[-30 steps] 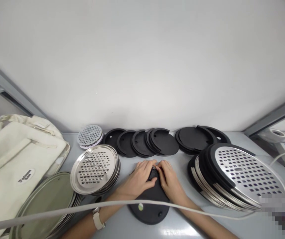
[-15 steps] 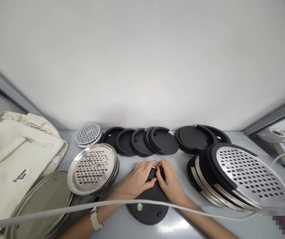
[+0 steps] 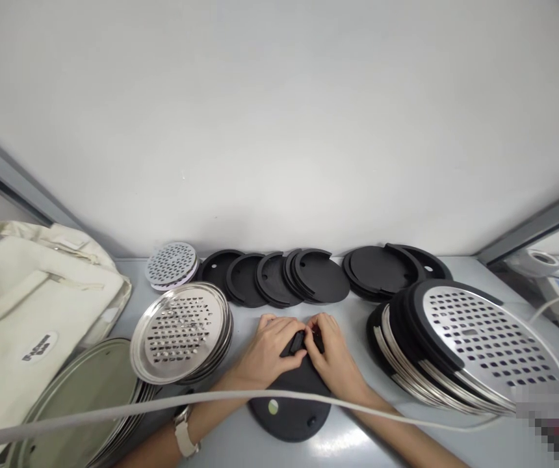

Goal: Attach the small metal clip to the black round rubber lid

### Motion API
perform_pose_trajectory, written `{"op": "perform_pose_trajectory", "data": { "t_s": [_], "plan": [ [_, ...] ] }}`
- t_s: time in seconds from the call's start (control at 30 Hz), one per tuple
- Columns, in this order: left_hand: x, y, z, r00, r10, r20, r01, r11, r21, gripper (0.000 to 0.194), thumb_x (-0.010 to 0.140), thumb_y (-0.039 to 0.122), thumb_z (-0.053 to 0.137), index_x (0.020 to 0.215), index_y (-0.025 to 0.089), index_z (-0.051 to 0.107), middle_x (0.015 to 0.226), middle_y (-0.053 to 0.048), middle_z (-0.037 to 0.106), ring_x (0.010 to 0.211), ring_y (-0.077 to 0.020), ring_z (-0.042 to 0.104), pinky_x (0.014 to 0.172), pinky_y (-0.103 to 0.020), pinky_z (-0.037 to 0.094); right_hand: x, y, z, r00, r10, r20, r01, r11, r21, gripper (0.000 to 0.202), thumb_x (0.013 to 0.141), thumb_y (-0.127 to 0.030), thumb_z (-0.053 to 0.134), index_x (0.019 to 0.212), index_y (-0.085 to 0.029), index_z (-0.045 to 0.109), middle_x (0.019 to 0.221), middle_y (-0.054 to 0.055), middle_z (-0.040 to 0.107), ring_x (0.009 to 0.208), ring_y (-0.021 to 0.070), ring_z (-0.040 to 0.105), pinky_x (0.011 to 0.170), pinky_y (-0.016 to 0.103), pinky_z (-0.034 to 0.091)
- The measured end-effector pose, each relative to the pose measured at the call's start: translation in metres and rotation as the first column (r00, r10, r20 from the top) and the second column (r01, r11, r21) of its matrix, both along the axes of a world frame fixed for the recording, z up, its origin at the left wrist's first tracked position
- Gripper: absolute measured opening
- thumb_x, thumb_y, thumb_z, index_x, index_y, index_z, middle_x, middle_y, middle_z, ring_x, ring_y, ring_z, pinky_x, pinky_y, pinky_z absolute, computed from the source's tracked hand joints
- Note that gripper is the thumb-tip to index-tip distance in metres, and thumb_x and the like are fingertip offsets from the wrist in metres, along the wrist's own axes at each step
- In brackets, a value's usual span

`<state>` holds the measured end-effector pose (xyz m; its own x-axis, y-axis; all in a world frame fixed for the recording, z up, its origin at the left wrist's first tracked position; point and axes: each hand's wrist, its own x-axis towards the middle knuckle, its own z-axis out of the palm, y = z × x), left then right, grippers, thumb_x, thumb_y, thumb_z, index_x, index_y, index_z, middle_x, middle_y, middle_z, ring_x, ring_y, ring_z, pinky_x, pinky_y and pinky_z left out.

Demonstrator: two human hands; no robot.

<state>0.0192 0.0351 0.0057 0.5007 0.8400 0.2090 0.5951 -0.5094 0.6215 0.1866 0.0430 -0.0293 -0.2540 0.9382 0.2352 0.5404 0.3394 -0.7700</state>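
Near the middle of the grey table, my left hand (image 3: 272, 351) and my right hand (image 3: 331, 354) meet over a black round piece (image 3: 292, 416) with a pale green dot on it. Both have fingers closed on a small black part (image 3: 296, 343), which the fingers partly cover. The left fingers wrap its left side; the right thumb and forefinger pinch at its right. The forearms come in from the bottom, and a light watch strap circles the left wrist.
Perforated metal discs (image 3: 182, 331) are stacked at left, beside green discs (image 3: 84, 396) and a cream bag (image 3: 11, 312). Black discs (image 3: 321, 276) line the wall. Rimmed perforated discs (image 3: 494, 338) lie right. A white cable (image 3: 231, 395) crosses in front of both forearms.
The small black part has turned slightly between my fingers, and its shiny edge no longer shows. My left fingers have shifted a little; my right hand is almost unchanged.
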Motion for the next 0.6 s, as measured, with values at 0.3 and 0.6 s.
{"op": "perform_pose_trajectory", "data": {
  "t_s": [0.3, 0.6],
  "plan": [
    [-0.0013, 0.0004, -0.0033, 0.997, 0.068, 0.018, -0.068, 0.998, -0.006, 0.029, 0.079, 0.018, 0.064, 0.104, 0.021, 0.051, 0.106, 0.000, 0.060, 0.103, -0.0188, 0.053, 0.091, -0.032, 0.032, 0.0008, 0.0005, 0.0006, 1.000, -0.013, 0.009, 0.012, 1.000, 0.021, 0.010, 0.090, -0.016, 0.041, 0.081, -0.021, 0.041, 0.082, 0.003, 0.048, 0.081, 0.0206, 0.046, 0.073, 0.036, 0.040],
    [-0.0013, 0.0004, 0.0004, 1.000, 0.006, 0.021, -0.006, 1.000, 0.006, 0.027, 0.084, 0.019, 0.060, 0.110, 0.024, 0.054, 0.109, 0.000, 0.063, 0.105, -0.0182, 0.055, 0.093, -0.033, 0.033, 0.0010, 0.0004, 0.0002, 1.000, -0.011, 0.019, 0.010, 0.999, 0.030, 0.010, 0.088, -0.013, 0.039, 0.082, -0.021, 0.040, 0.082, 0.003, 0.046, 0.081, 0.0210, 0.046, 0.073, 0.036, 0.040]
  ]
}}
